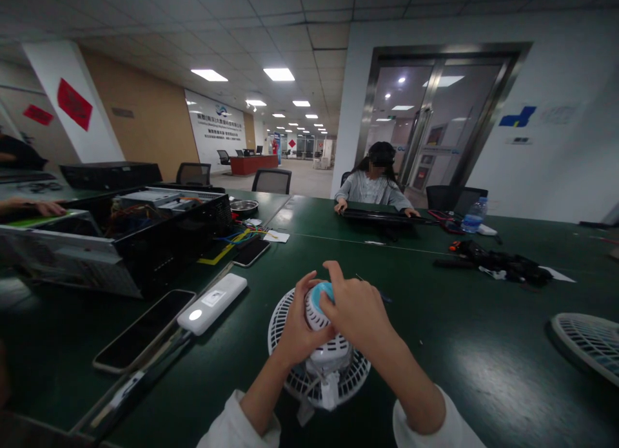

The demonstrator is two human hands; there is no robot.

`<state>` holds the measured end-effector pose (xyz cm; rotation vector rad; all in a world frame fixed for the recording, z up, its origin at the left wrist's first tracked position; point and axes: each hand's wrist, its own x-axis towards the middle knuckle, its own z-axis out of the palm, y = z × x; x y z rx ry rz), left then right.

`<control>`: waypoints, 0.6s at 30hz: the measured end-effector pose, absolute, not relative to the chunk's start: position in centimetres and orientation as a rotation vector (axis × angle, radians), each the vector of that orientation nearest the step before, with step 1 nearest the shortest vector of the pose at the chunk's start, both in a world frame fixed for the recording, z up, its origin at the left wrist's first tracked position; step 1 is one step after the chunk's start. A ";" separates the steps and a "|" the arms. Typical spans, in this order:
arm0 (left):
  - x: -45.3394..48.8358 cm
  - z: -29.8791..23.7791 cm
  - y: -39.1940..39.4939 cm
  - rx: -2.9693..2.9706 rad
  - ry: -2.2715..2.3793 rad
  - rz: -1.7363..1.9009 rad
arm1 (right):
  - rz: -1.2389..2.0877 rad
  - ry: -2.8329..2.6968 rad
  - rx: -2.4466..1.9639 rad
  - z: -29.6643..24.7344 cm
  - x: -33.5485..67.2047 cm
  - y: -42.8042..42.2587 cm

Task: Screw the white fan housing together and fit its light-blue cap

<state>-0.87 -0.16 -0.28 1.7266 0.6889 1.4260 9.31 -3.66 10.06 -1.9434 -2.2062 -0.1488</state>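
A small white fan (333, 353) lies on the green table in front of me, its round grille (358, 376) underneath and its motor housing pointing up. A light-blue cap (318, 296) tops the housing. My left hand (300, 329) curls around the housing's left side, fingers and thumb closed on it. From the right, my right hand (355, 306) reaches over the top, its bent fingers on the blue cap and one finger raised past it. Its fingertips are partly hidden. A white clip-like part (330, 390) hangs at the fan's near side.
At left stand an open computer case (178, 242), a white power bank (213, 304) and two phones, one dark phone (145, 329) nearest. Another grille (587, 341) lies at right, below a black cable bundle (507, 261). Opposite, a person (374, 187) holds a dark panel (382, 217).
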 end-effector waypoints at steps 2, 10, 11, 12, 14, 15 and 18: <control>-0.8 -0.4 -0.1 1.737 0.698 1.441 | -0.128 -2.146 -1.998 9.8 8.8 -3.7; -0.9 -0.4 -0.1 1.711 0.677 1.422 | -0.060 -2.181 -1.763 10.4 10.4 -3.9; -0.9 -0.4 -0.1 1.706 0.675 1.422 | -0.052 -2.212 -1.672 10.5 10.9 -3.9; -0.9 -0.4 -0.1 1.705 0.678 1.424 | -0.037 -2.256 -1.581 10.6 11.4 -3.9; -0.9 -0.4 -0.1 1.704 0.694 1.428 | 0.014 -2.360 -1.420 10.6 12.2 -3.9; -0.9 -0.4 -0.1 1.704 0.703 1.424 | 0.045 -2.404 -1.359 10.5 12.6 -3.9; -0.9 -0.4 -0.1 1.706 0.716 1.413 | 0.098 -2.460 -1.278 10.4 13.0 -3.6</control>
